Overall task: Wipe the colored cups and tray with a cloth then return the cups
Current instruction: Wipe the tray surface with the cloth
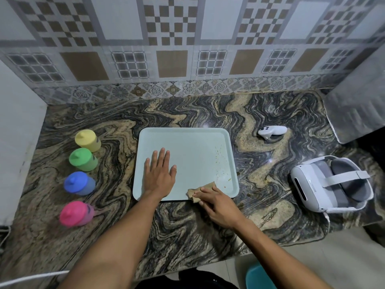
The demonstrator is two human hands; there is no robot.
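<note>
Where tray (187, 142) lies flat at centre of counter (187, 226): pale blue-green, rectangular, rounded corners, raised rim. Right half speckled with small brownish crumbs and smears, thickest toward right rim and near right corner. Left half looks clean.

Cloth (201, 190), tan and crumpled, at tray's near edge, partly on tray and partly over rim. Pinched and pressed down under fingers of right hand (218, 205), so grasping cloth. Left hand (159, 174) released, spread flat, palm down on tray's left near part, fingers splayed; holding nothing.

Four cups off tray, in a column on counter well left of it, each with a nubbed end facing up. From far to near: yellow cup (87, 139), green cup (83, 159), blue cup (78, 183), pink cup (76, 213). Yellow and green nearly touching; others slightly apart.

Right of tray, apart from it: white handheld controller (271, 132) toward back; white headset (329, 183) with grey strap nearer front. Counter marbled in black, grey and tan swirls. Patterned tile wall (187, 49) behind. White cable (31, 278) at lower left. Teal object (258, 276) below counter edge, only partly in view.
</note>
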